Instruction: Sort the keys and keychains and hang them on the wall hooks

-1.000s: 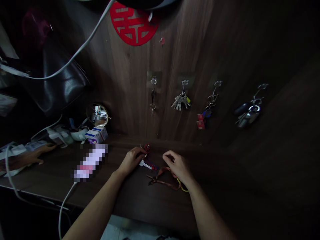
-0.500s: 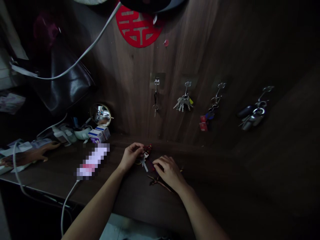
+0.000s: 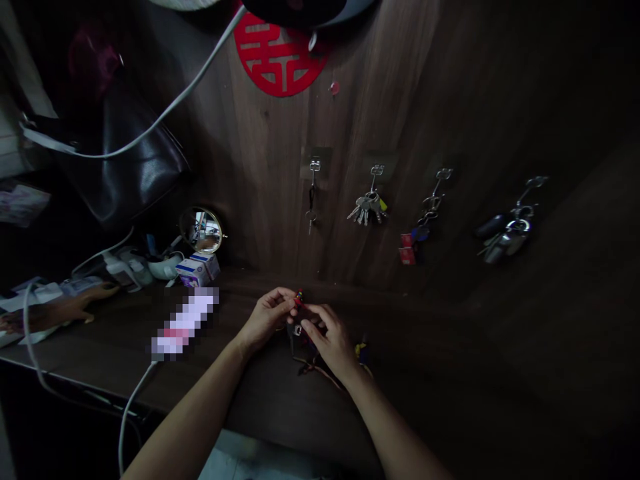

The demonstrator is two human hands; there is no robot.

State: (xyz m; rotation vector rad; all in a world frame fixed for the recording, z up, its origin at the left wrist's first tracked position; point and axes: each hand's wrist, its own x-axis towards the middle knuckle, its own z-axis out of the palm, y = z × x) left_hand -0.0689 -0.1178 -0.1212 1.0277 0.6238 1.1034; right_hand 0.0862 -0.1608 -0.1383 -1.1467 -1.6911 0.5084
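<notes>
My left hand (image 3: 271, 319) is closed in a pinch on a small red charm (image 3: 299, 300) with bits of other colours. A metal key (image 3: 297, 330) hangs below it, partly hidden between the hands. My right hand (image 3: 326, 333) is close against the charm's right side, index finger stretched toward it and thumb a little apart. Whether its fingertips touch the charm is hard to see. Under the right hand, a thin brownish cord (image 3: 320, 371) lies on the dark wooden tabletop (image 3: 280, 407). A small yellow and dark piece (image 3: 361, 350) shows beyond the right wrist.
On the wall hooks hang a single key (image 3: 311, 217), a key bunch (image 3: 367, 208), keys with red tags (image 3: 407, 248) and a dark key set (image 3: 507, 237). Leftward are a blurred-out lit device (image 3: 185, 323) on a white cable, small boxes (image 3: 199, 268), a round mirror (image 3: 201, 229) and a black bag (image 3: 135, 153).
My right hand has moved up and left toward the charm, its thumb and index finger now apart. The left hand has raised the charm slightly, and the key has turned.
</notes>
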